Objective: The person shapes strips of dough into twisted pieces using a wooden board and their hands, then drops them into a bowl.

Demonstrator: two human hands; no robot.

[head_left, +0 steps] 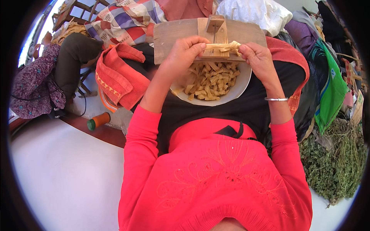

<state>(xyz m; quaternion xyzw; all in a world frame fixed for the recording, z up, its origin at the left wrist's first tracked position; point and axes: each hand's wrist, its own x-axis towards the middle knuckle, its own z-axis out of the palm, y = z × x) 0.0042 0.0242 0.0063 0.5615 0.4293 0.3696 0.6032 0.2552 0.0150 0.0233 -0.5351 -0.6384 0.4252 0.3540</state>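
My left hand [184, 54] pinches the left end of a pale yellow, dried strip [219, 47], and my right hand [257, 61] grips its twisted right end with thumb and fingers. The strip is held stretched horizontally across a wooden board [173, 32], in front of an upright thin blade [214, 35] beside a small wooden block [215, 22]. Below the board, a white bowl [242, 86] on my lap holds several short, chopped yellowish pieces [212, 81].
Red towels [119, 77] lie at both sides. At left are a person in purple floral clothing [32, 84] and an orange spool [101, 120]. Behind are checked cloth [123, 23] and a white sack [252, 13]; at right, a green bag [327, 88] and dried plants [331, 161].
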